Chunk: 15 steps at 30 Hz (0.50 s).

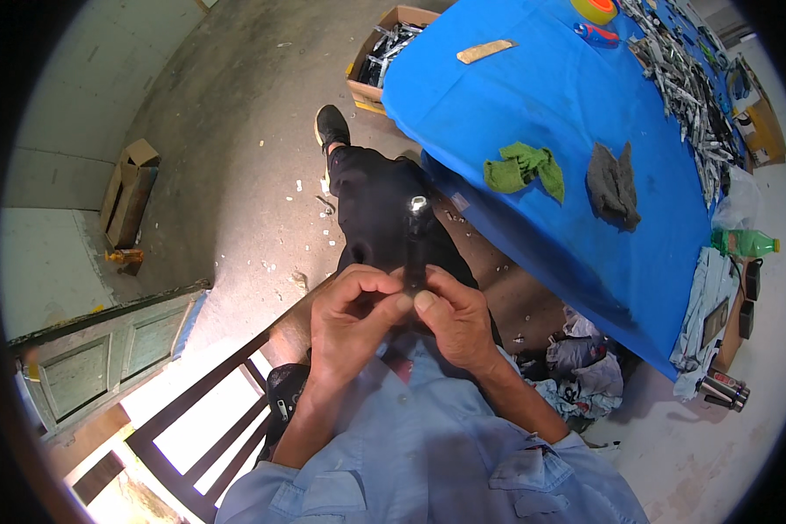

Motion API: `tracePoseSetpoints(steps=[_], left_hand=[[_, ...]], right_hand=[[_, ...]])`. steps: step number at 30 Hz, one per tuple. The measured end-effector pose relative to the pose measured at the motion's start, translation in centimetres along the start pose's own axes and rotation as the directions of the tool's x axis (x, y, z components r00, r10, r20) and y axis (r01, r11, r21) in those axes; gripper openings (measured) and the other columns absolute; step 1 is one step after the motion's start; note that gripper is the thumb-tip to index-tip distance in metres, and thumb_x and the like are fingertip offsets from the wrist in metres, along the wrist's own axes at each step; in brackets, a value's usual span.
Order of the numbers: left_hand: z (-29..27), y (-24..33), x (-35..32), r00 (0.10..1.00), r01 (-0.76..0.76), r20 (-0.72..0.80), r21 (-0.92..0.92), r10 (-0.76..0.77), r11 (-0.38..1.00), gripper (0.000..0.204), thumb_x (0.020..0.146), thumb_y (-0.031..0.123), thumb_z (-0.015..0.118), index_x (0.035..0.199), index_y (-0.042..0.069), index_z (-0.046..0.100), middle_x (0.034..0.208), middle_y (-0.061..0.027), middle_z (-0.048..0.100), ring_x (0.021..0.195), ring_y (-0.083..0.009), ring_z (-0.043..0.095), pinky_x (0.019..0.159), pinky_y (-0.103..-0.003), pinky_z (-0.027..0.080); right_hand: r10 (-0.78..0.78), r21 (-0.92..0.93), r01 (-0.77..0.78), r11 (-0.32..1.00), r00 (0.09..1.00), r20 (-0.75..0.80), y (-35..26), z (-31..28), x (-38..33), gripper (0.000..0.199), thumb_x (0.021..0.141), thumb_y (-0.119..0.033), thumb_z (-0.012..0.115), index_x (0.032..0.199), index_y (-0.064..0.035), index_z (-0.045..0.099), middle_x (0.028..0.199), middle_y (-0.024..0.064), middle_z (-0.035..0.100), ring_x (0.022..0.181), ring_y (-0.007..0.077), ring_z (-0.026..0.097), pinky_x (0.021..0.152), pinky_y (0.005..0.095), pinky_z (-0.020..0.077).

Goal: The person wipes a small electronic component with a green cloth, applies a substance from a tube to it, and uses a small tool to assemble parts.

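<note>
Blue cloth covers the table [576, 113], with a green rag [524, 168] and a grey rag [613, 182] near its front edge. Off the table, above the person's lap, a dark slim tool [415, 240] stands upright. The left hand [351, 319] and right hand [456, 319] both curl tightly around its lower end, thumbs pressed together.

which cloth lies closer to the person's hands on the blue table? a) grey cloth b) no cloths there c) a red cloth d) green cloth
d: the green cloth lies on the blue table nearer the hands' side, with the grey cloth farther off to its right.
</note>
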<state>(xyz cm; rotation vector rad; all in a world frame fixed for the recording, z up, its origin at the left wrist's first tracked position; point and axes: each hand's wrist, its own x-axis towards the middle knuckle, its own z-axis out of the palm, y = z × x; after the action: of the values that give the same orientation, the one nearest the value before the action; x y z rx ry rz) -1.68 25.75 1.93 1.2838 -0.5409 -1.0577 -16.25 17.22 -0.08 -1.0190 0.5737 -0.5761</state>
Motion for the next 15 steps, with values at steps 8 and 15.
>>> tracePoseSetpoints(steps=[8, 15], left_hand=[[-0.30, 0.26, -0.27, 1.000, 0.017, -0.003, 0.013, -0.017, 1.000, 0.015, 0.092, -0.009, 0.076, 0.103, -0.002, 0.069, 0.104, -0.0051, 0.065, 0.088, -0.0105, 0.067, 0.077, -0.023, 0.056], [-0.31, -0.06, -0.03, 0.997, 0.060, -0.052, 0.026, -0.058, 0.998, 0.012, 0.096, -0.004, 0.075, 0.106, -0.002, 0.069, 0.101, -0.0038, 0.070, 0.087, -0.0093, 0.067, 0.075, -0.023, 0.057]], right_hand=[[-0.040, -0.077, 0.042, 0.996, 0.999, 0.028, 0.03, 0.10, 0.01, 0.031, 0.106, -0.005, 0.057, 0.133, 0.0089, 0.063, 0.129, 0.0119, 0.065, 0.113, 0.0148, 0.063, 0.098, 0.0291, 0.0529], [0.036, -0.002, -0.036, 0.999, 0.999, 0.026, 0.38, 0.16, -0.34, 0.040, 0.106, -0.005, 0.056, 0.144, 0.0081, 0.055, 0.134, 0.0128, 0.062, 0.119, 0.0152, 0.061, 0.104, 0.0300, 0.0498]])
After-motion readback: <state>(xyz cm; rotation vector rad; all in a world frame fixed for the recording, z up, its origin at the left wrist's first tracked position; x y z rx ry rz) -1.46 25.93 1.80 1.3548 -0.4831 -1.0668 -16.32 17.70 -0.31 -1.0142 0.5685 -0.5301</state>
